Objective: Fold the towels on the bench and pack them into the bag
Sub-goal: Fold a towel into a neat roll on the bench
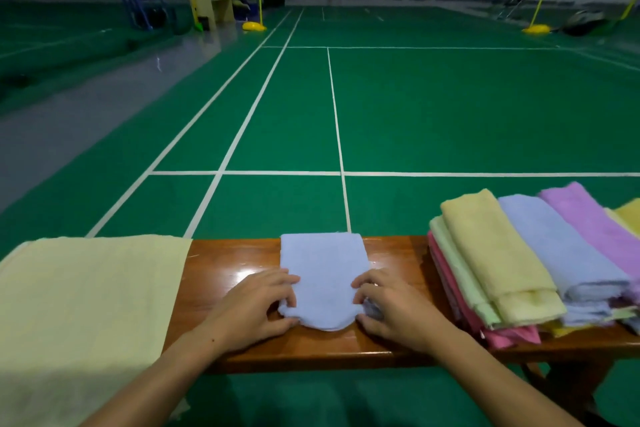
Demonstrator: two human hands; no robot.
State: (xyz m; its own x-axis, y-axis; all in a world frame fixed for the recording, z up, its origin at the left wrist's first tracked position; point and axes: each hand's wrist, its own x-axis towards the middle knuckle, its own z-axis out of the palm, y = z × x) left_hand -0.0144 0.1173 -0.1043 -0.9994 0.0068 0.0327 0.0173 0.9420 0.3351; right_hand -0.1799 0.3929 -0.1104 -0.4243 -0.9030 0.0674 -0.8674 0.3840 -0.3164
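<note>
Green court floor (450,107) beyond a glossy wooden bench (311,350). At the bench's left end lies a yellow bag (86,305) (flat, mouth not visible); at the right end, a stack (519,270) of folded towels. Mid-bench lies the blue towel (322,270), folded narrow, its near edge bunched. The left hand (252,308) and right hand (391,308) each pinch a near corner, fingers curled on the cloth. Judged soft, light and limp: best held at corners or folded edges. No legible writing or labels.
</note>
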